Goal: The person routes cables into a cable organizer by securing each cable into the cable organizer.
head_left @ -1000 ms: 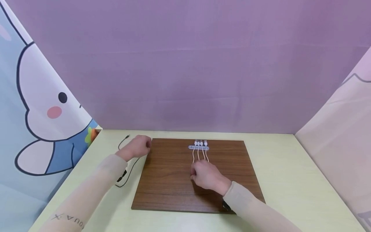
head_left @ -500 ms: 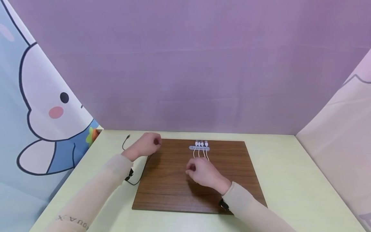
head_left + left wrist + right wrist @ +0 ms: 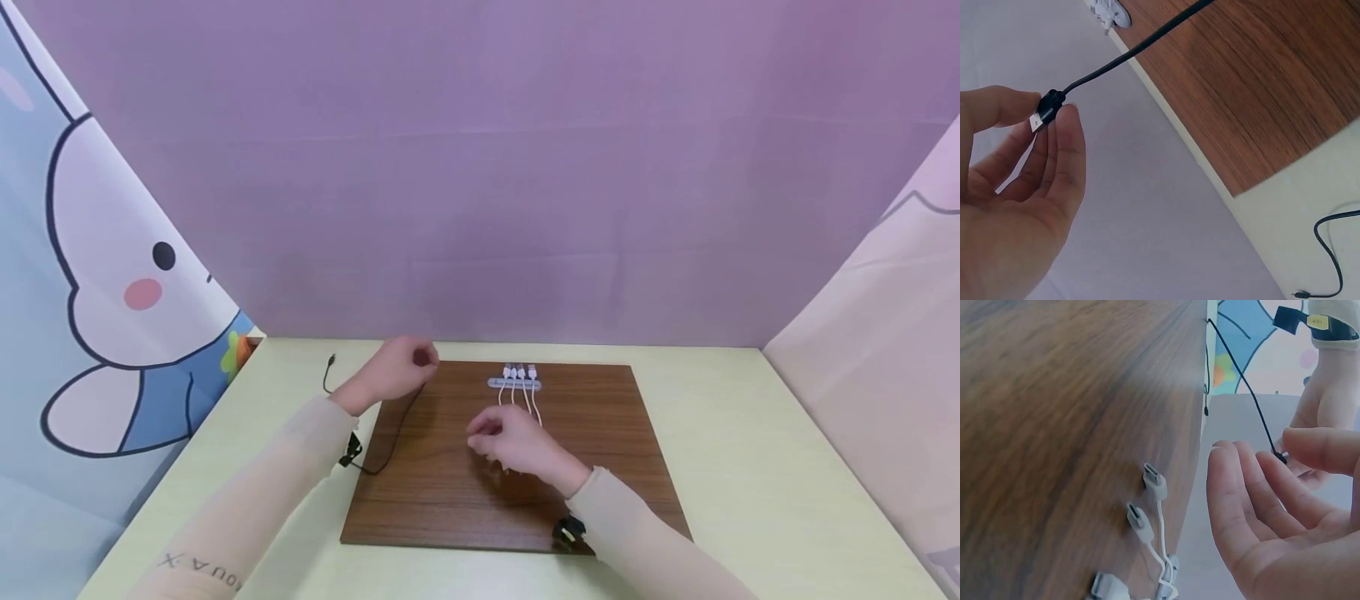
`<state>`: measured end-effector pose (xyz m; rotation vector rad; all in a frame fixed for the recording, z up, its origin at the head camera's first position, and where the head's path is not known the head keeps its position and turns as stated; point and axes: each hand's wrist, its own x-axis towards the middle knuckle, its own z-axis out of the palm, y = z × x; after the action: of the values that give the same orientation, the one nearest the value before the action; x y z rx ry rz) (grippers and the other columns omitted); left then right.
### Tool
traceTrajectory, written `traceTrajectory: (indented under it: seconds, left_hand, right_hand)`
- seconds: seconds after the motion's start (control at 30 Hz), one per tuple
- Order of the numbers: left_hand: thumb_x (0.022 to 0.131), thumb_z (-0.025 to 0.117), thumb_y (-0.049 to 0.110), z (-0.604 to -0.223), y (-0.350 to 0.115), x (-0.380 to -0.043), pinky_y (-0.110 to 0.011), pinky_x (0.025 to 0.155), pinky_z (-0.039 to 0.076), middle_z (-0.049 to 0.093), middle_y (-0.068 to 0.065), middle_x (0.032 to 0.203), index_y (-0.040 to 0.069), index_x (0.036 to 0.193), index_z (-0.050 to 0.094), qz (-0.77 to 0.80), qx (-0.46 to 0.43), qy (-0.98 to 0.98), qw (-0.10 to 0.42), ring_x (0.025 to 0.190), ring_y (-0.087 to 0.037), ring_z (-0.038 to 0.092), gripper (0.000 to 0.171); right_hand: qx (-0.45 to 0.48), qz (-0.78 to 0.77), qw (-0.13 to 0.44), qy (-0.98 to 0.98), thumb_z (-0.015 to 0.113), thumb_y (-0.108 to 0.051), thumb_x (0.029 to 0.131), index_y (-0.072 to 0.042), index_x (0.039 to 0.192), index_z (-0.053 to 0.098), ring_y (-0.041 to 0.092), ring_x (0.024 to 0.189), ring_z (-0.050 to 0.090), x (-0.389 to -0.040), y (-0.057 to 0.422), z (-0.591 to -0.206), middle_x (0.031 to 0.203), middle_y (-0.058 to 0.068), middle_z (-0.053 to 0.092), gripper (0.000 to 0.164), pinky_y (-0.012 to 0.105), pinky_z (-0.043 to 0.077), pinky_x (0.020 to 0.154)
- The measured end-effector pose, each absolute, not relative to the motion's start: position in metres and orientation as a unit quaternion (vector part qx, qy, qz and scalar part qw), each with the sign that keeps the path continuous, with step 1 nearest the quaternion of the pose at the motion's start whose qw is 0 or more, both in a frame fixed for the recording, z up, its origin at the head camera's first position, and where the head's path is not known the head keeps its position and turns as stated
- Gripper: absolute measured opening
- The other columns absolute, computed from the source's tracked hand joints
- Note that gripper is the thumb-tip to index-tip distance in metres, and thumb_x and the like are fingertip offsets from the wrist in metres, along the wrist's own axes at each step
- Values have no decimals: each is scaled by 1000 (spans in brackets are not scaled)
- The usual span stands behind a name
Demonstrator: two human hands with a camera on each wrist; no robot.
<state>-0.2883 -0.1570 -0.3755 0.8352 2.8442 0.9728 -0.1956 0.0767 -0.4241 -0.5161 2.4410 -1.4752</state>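
Note:
My left hand (image 3: pixel 397 368) pinches the USB plug (image 3: pixel 1050 107) of a black cable (image 3: pixel 1141 49) between thumb and fingers, above the board's far left corner. The cable's other end, a small plug (image 3: pixel 1302 294), lies on the table to the left. Over the middle of the brown wooden board (image 3: pixel 435 508) hovers my right hand (image 3: pixel 516 437), fingers loosely bent and holding nothing. Several white cables (image 3: pixel 537 414) run from a grey cable clip (image 3: pixel 492 382) at the board's far edge, their USB plugs pointing away. Their small connectors (image 3: pixel 1155 482) lie near my right hand.
The board lies on a pale yellow table (image 3: pixel 750 467). A purple cloth (image 3: pixel 480 208) stands behind it. Printed cloths flank both sides, the left one (image 3: pixel 105 275) with a cartoon figure. Each wrist wears a dark strap.
My left hand has moved right, from the board's left edge to above it, drawing the black cable along. My right hand has shifted slightly left, and its thumb and fingers have spread apart.

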Motion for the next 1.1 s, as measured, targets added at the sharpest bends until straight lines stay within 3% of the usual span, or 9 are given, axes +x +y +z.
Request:
traceTrajectory:
  seconds: [0.1, 0.3, 0.43, 0.57, 0.87, 1.1]
  left_hand:
    - [93, 66, 8, -375, -153, -286, -37, 78, 54, 68, -2, 87, 7, 94, 70, 323, 273, 906, -1, 83, -18, 63, 4]
    - [95, 67, 11, -373, -146, -285, -38, 80, 54, 69, -1, 88, 8, 97, 70, 350, 253, 902, 4, 86, -17, 64, 5]
    - [96, 67, 14, -369, -138, -286, -38, 81, 54, 69, -2, 92, 8, 101, 71, 374, 241, 895, 10, 88, -18, 64, 9]
    - [96, 67, 14, -362, -130, -284, -37, 79, 55, 70, -4, 96, 7, 103, 71, 406, 237, 883, 22, 88, -19, 65, 11]
    - [97, 67, 13, -356, -119, -285, -37, 81, 56, 70, -7, 100, 4, 107, 71, 462, 237, 853, 42, 89, -25, 69, 14]
    - [98, 68, 12, -352, -120, -288, -36, 79, 59, 70, -11, 102, 1, 109, 70, 506, 220, 833, 52, 86, -27, 71, 16]
  right_hand:
    - [-161, -530, 138, 821, 69, -13, 96, 3, 113, 69, 29, 78, 68, -197, 75, -425, 88, 6, 69, 24, 37, 56, 57]
    - [-146, -564, 150, 799, 69, -13, 95, 6, 118, 66, 35, 86, 70, -200, 71, -426, 95, 14, 71, 30, 48, 59, 74]
    - [-146, -554, 135, 808, 69, -14, 95, 6, 120, 66, 34, 84, 69, -203, 68, -426, 93, 10, 71, 32, 50, 57, 73]
    - [-152, -538, 119, 820, 70, -15, 94, 5, 120, 66, 33, 82, 69, -205, 63, -425, 91, 5, 71, 33, 49, 57, 70]
    - [-132, -597, 138, 779, 69, -10, 94, 9, 118, 65, 39, 89, 72, -207, 57, -427, 100, 21, 72, 31, 41, 60, 77]
    - [-114, -627, 157, 755, 68, -8, 96, 12, 120, 61, 33, 89, 73, -208, 56, -428, 99, 17, 72, 33, 39, 61, 79]
